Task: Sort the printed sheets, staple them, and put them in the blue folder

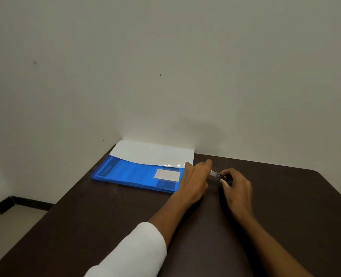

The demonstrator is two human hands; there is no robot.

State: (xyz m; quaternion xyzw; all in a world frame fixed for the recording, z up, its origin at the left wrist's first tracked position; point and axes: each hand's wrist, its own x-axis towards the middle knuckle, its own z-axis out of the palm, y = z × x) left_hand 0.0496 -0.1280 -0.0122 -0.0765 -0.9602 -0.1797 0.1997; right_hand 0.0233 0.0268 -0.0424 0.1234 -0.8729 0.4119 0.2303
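Nearest us lay our white sleeve [133,250]. Our right hand [236,188] pinched the stapler [219,175]; our left hand [194,179], fingers relaxed, pressed the blue folder [133,173] on the tabletop [285,206]. Protruding sheets [151,151] might slip, misaligning staples.

Blue folder [133,173] on dark table [89,220], sheets [151,153] protruding; both hands at stapler [218,175].

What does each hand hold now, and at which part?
The right hand grips a small dark red stapler at its near end. The left hand rests at the translucent blue plastic folder's right edge; its grip cannot be told.
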